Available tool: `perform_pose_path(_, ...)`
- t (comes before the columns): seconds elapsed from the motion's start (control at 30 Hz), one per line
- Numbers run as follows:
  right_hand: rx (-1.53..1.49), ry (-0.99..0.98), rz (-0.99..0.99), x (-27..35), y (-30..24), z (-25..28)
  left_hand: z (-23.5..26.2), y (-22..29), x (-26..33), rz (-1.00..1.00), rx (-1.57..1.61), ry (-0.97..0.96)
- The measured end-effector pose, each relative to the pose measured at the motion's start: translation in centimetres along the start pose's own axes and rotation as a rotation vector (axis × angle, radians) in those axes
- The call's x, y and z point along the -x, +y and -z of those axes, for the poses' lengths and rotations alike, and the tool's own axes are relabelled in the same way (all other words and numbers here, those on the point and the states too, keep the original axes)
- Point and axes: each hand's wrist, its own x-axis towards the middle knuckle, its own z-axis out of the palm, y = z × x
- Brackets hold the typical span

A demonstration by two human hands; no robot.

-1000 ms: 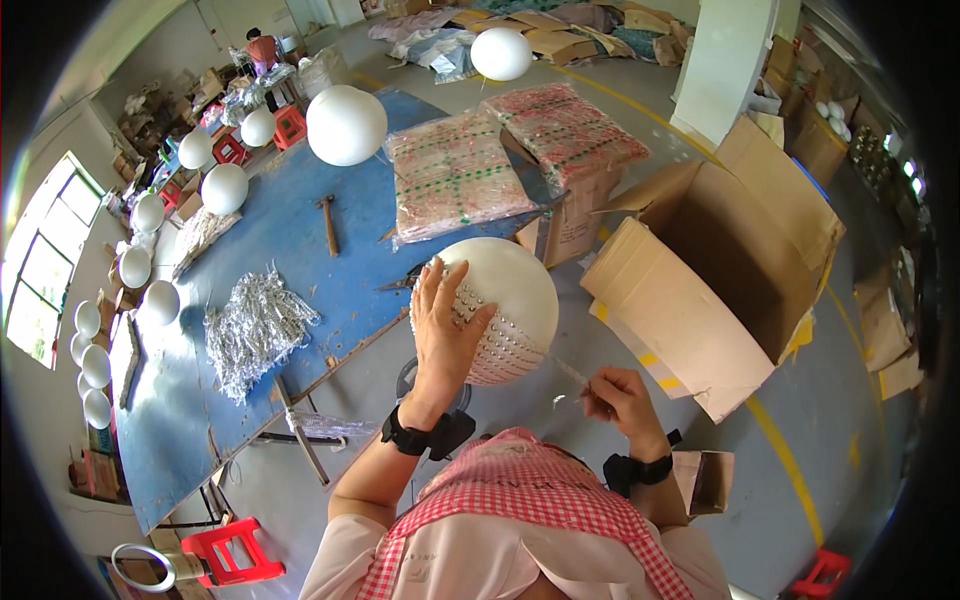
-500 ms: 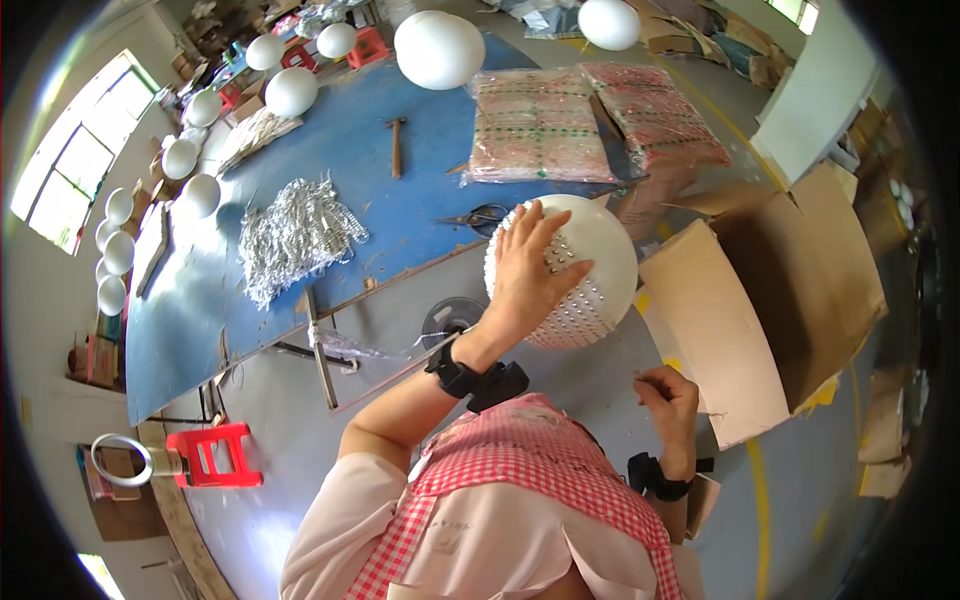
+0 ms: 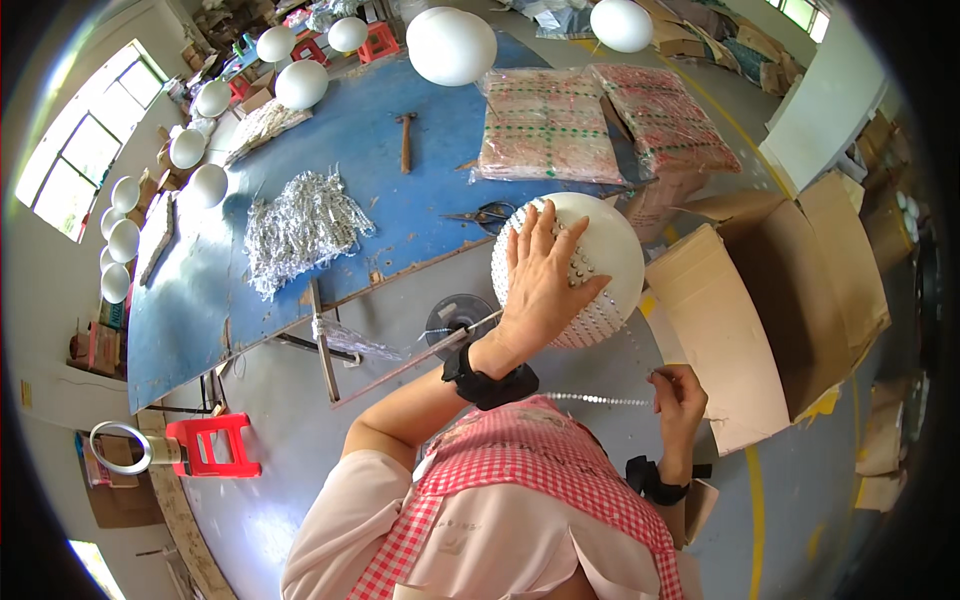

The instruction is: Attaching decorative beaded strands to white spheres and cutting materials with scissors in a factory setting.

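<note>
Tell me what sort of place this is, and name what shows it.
Most likely a small craft workshop making decorated balls. A blue worktable carries a hammer, scissors and a heap of silvery strips; plain white balls sit around it, and open cardboard boxes stand on the concrete floor.

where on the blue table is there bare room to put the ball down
Bare blue table lies between the silvery strand pile and the hammer, and left of the pile. It is crowded near the scissors, the wrapped packs, and the white balls along the far edge.
</note>
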Motion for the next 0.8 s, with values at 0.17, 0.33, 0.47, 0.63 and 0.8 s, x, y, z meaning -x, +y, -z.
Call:
perform_pose_path(0.17, 0.165, -0.080, 0.158, 0.2, 0.8, 0.7, -0.1, 0.2, 0.1, 0.003, -0.013, -0.028)
perform_pose_path(0.33, 0.087, -0.088, 0.042, 0.4, 0.2, 0.8, -0.3, 0.2, 0.2, 0.001, -0.025, -0.010)
perform_pose_path(0.47, -0.193, -0.222, -0.076, 0.8, -1.4, 1.3, -0.4, 0.2, 0.2, 0.028, -0.051, -0.035)
perform_pose_path(0.63, -0.337, -0.268, -0.071, 1.5, -2.4, 1.3, -0.5, 0.2, 0.4, 0.027, -0.073, -0.064)
perform_pose_path(0.8, -0.318, -0.234, -0.119, 0.5, -0.8, 1.3, -0.1, -0.4, 0.1, -0.001, 0.022, -0.018)
